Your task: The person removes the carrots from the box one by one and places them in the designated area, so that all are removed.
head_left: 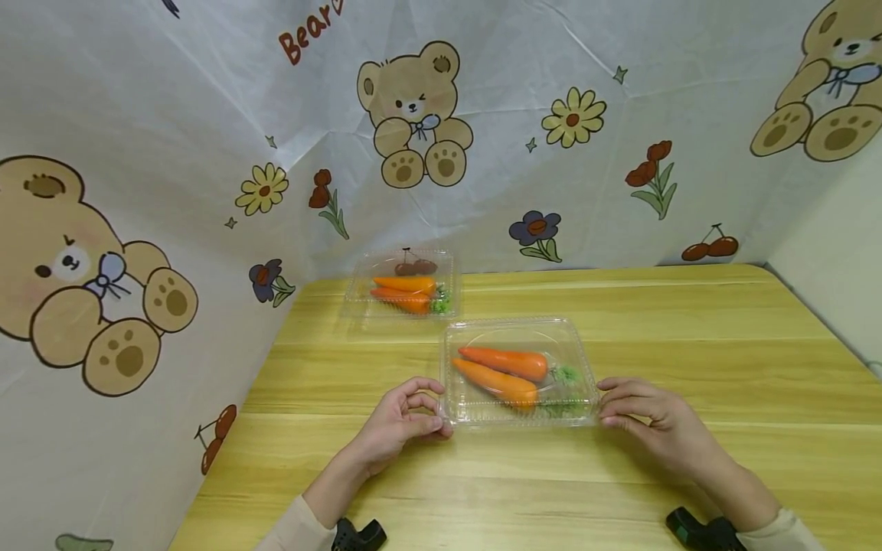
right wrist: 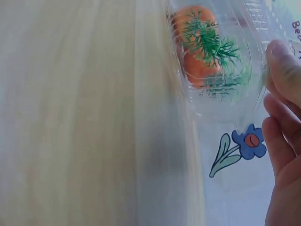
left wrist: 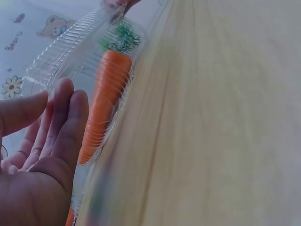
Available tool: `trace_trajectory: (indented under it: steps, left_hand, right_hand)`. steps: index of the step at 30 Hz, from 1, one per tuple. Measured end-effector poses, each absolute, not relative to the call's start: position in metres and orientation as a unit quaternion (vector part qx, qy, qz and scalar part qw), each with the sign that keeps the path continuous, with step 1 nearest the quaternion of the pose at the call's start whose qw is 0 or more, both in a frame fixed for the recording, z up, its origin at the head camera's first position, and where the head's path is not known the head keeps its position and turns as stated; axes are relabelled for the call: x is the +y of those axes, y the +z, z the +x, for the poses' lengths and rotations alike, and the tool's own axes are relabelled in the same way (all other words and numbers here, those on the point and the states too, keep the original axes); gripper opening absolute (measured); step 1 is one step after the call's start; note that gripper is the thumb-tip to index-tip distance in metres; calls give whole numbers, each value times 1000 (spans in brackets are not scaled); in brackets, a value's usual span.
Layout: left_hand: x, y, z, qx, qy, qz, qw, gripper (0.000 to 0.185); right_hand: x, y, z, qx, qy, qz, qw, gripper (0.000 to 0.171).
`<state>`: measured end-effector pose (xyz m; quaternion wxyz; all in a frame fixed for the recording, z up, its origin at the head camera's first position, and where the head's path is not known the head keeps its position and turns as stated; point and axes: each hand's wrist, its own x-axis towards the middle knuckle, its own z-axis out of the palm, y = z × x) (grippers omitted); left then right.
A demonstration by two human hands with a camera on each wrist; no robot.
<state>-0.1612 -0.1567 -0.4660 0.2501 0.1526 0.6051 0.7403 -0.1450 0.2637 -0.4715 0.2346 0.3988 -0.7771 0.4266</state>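
Note:
In the head view a clear plastic clamshell box [head_left: 510, 327] with a ribbed rim stands mid-table, its lid down. Inside lie two orange carrots [head_left: 506, 379] with green tops [head_left: 565, 374] toward the right. My left hand [head_left: 403, 421] pinches the box's left rim near its front corner. At the opposite side, my right hand [head_left: 651, 417] pinches the right rim between thumb and fingers. The left wrist view shows one carrot [left wrist: 108, 94] through the ribbed wall beside the fingers. Green tops [right wrist: 209, 42] show through the plastic in the right wrist view.
A second clear box [head_left: 358, 306] with carrots [head_left: 406, 295] sits behind, at the table's back left. The wooden table [head_left: 689, 337] meets a bear-printed cloth [head_left: 482, 214] at the back and left. A white wall [head_left: 827, 237] borders the right side.

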Motion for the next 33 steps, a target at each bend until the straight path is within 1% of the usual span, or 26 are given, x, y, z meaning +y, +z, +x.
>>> trace_trajectory:
  steps: [3, 4, 7, 9, 13, 15, 16, 19, 22, 23, 27, 29, 33]
  left_hand:
    - [-156, -466, -161, 606, 741, 146, 248, 44]
    - [-156, -466, -161, 607, 742, 145, 247, 44]
    - [-156, -465, -161, 605, 743, 145, 245, 45]
    - [-156, -466, -161, 603, 745, 147, 244, 45]
    - [-156, -467, -161, 599, 749, 151, 241, 46]
    - [-157, -468, -161, 598, 750, 152, 240, 46]
    - [-157, -468, -161, 597, 750, 151, 240, 46]
    - [-156, -467, -161, 596, 752, 147, 239, 47]
    - [-155, -465, -160, 591, 757, 140, 239, 50]
    - [-155, -464, -160, 589, 760, 137, 239, 51]
    - [-154, -462, -160, 585, 764, 128, 239, 53]
    - [-154, -462, -160, 590, 761, 126, 238, 51]
    - [-152, -462, -161, 600, 755, 125, 234, 49]
  right_hand:
    - [263, -474, -145, -780, 416, 395, 249, 8]
    - [262, -474, -145, -782, 409, 394, 258, 5]
    - [258, -473, -144, -785, 389, 390, 283, 24]
    - [255, -471, -144, -786, 380, 389, 295, 33]
    - [251, -468, -141, -791, 365, 386, 304, 36]
    - [251, -467, -140, -801, 360, 377, 294, 34]
    - [251, -466, -138, -808, 358, 370, 285, 29]
    - [251, -463, -135, -831, 354, 347, 252, 3]
    - [250, -459, -133, -845, 349, 333, 231, 34]
    - [249, -458, -133, -846, 346, 333, 232, 39]
    - [245, -453, -131, -850, 336, 328, 241, 42]
    - [243, -451, -130, -852, 336, 319, 243, 43]
    - [240, -447, -126, -861, 346, 289, 234, 43]
